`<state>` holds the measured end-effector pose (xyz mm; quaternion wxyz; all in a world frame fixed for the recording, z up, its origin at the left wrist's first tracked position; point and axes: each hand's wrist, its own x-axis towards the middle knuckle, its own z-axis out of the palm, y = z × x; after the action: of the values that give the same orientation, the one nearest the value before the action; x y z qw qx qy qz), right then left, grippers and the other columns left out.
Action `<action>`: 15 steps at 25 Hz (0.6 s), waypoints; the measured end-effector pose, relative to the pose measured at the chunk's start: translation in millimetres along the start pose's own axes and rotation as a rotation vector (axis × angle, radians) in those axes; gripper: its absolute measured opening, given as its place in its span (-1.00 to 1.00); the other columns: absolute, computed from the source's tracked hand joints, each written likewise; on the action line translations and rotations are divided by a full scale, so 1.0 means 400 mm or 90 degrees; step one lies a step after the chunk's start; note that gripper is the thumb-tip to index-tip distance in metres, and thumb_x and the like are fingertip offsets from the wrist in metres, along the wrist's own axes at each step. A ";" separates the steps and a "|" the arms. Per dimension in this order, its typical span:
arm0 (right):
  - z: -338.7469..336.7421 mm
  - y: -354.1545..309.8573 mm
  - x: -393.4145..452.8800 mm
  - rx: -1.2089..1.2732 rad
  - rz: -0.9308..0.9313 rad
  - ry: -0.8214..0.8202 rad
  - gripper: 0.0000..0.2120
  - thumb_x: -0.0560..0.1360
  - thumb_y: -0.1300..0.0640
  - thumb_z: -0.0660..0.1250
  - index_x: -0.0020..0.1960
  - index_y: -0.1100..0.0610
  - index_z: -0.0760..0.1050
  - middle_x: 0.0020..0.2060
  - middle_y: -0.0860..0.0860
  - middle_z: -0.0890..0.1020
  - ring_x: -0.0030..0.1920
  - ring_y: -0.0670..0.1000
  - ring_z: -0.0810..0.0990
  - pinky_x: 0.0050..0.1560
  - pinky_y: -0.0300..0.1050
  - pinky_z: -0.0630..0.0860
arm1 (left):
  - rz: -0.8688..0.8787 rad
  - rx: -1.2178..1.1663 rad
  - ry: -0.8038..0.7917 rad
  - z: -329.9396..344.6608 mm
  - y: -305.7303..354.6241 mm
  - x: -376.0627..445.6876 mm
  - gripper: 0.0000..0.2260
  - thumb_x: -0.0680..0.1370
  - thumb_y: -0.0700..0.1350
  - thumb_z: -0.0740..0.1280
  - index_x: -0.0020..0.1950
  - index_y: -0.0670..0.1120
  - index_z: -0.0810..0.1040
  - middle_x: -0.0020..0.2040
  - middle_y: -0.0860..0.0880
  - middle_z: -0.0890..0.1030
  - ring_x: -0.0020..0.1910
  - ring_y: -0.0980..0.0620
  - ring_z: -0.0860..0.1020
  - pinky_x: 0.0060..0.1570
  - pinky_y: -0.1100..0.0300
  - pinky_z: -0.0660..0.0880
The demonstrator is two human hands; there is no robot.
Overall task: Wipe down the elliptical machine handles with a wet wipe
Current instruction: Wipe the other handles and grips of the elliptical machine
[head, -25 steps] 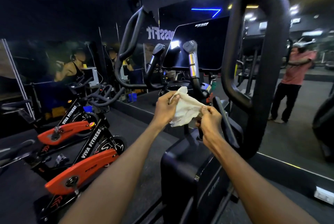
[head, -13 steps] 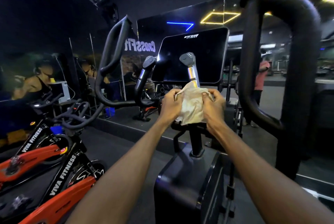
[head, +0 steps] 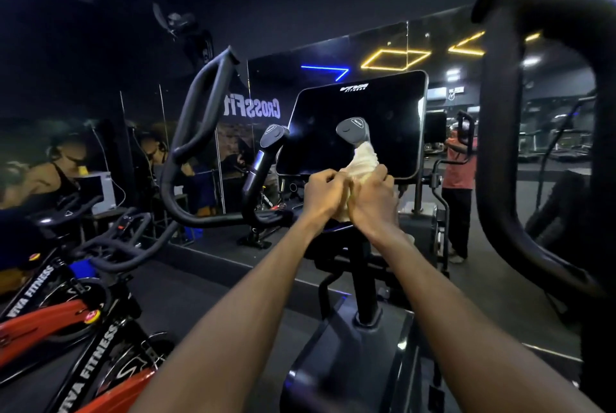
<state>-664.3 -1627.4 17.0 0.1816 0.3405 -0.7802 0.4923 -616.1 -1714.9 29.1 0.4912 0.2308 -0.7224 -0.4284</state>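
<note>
Dim gym surroundings fill my view, with mirrored walls and neon strips glowing above the elliptical's console screen, which I take as my landmark. Just below and in front of that screen, my right hand is closed around the white wet wipe, pressing it onto the shaft of the right inner handle; the wipe is bunched around the shaft directly under the handle's grey cap, which pokes out above it. My left hand sits touching the right one, fingers curled shut on the wipe's lower left edge, so both hands grip the cloth together against the same handle. Both forearms reach up from the bottom of the frame toward the screen.

Left of the screen stands the matching left inner handle, bare, tilted and apart from my hands. Farther left of it rises the curved left moving arm of the machine, and at the far right of the screen the thick right moving arm looms close to the camera. Beneath the screen, the machine's dark post drops into its housing. Well left of the screen, red and black spin bikes marked VIVA FITNESS stand in a row. Right of the screen, a person in a red shirt stands beside another machine.
</note>
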 end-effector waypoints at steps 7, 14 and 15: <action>-0.002 -0.049 0.179 0.166 0.022 -0.113 -0.36 0.49 -0.37 0.21 0.25 0.16 0.37 0.13 0.15 0.60 0.12 0.21 0.59 0.14 0.13 0.53 | 0.030 -0.031 0.039 -0.019 -0.006 0.096 -0.81 0.54 -0.13 0.27 -0.24 -0.04 0.60 -0.27 -0.04 0.65 -0.26 -0.08 0.61 -0.15 -0.01 0.57; -0.030 0.001 0.171 0.421 0.150 -0.232 -0.40 0.66 -0.24 -0.01 -0.20 0.17 0.54 -0.41 0.02 0.57 -0.45 -0.06 0.56 -0.47 -0.29 0.44 | 0.015 -0.070 0.055 0.018 0.009 0.154 -0.88 0.55 -0.04 0.23 -0.11 0.00 0.55 -0.20 0.00 0.60 -0.20 -0.04 0.56 -0.02 -0.12 0.57; -0.025 -0.019 0.198 0.427 0.170 -0.208 -0.40 0.66 -0.24 -0.03 -0.18 0.17 0.53 -0.39 0.02 0.57 -0.39 -0.04 0.55 -0.45 -0.27 0.44 | 0.020 -0.083 0.055 0.027 0.025 0.162 -0.87 0.56 -0.03 0.22 -0.08 -0.01 0.54 -0.19 0.00 0.59 -0.19 -0.04 0.55 0.01 -0.13 0.55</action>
<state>-715.0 -1648.3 75.3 -0.1314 0.3505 -0.6322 0.6784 -651.6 -1754.5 69.1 0.5429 0.2054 -0.6747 -0.4560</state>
